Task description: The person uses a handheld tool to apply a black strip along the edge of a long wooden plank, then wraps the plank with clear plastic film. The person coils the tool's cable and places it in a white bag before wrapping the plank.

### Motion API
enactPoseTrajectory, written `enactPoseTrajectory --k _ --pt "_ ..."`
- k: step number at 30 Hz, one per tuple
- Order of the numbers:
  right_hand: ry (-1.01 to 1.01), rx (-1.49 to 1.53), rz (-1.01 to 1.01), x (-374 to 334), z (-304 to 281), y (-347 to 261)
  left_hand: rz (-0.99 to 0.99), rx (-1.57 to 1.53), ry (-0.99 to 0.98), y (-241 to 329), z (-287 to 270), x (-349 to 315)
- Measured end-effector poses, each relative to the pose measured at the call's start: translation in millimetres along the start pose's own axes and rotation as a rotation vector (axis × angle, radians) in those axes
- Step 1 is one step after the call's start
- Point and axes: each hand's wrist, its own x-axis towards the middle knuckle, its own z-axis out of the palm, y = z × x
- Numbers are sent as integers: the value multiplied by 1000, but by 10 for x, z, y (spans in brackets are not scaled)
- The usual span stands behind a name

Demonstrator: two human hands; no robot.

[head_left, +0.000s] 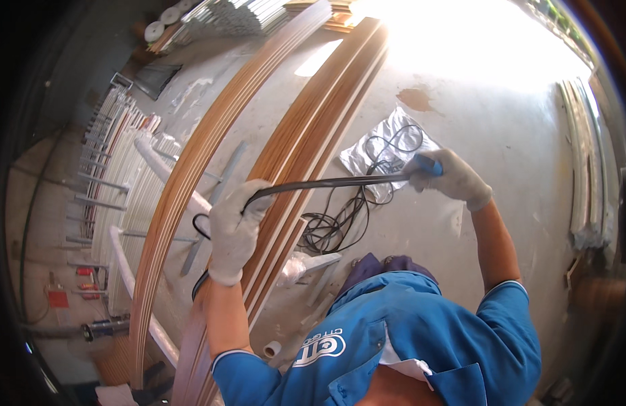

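Clutching a black strip [333,183], left hand [238,227] and right hand [450,178], both curled tight, held it nearly straight over wood-grain profiles [309,107]. Risk was it slipping under uneven pull, right grip being shared with a blue object [428,164]

Hard daylight from upper right, clipping the floor [523,176] to white there. Left side dim. My fisheye bends the long boards [210,145]; rim vignettes black. Lower-right edge smeared, probably blur.

L grip [235,230] & R grip [456,179] hold blk strip [326,183] over brn planks [320,95].
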Motion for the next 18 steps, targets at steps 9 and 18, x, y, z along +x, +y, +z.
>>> enactPoseTrajectory --k 9,18 --pt "229 382 -17 606 -627 189 -55 50 -131 152 511 303" --pt "37 722 -103 1655 -1847 749 293 415 36 500 2079 1630"
